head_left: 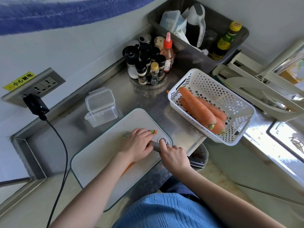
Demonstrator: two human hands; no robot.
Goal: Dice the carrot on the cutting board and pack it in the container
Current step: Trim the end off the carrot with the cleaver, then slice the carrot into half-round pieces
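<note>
A carrot lies on the white cutting board (98, 155), mostly hidden under my left forearm; its orange body (129, 167) shows below my wrist and its green-topped end (153, 131) pokes out past my fingertips. My left hand (139, 143) is curled over the carrot, holding it down. My right hand (174, 156) grips the handle of a grey knife (155, 144), forefinger along its spine. The blade tip (126, 134) shows left of my left hand. A clear plastic container (101, 111) with its lid flipped up stands beyond the board.
A white perforated basket (230, 102) with three whole carrots (199, 111) sits right of the board. A turntable of spice bottles (148, 66) stands behind. A grey bin (213, 51) holds bottles and boxes. A wall socket with charger and black cable (60, 145) is at left.
</note>
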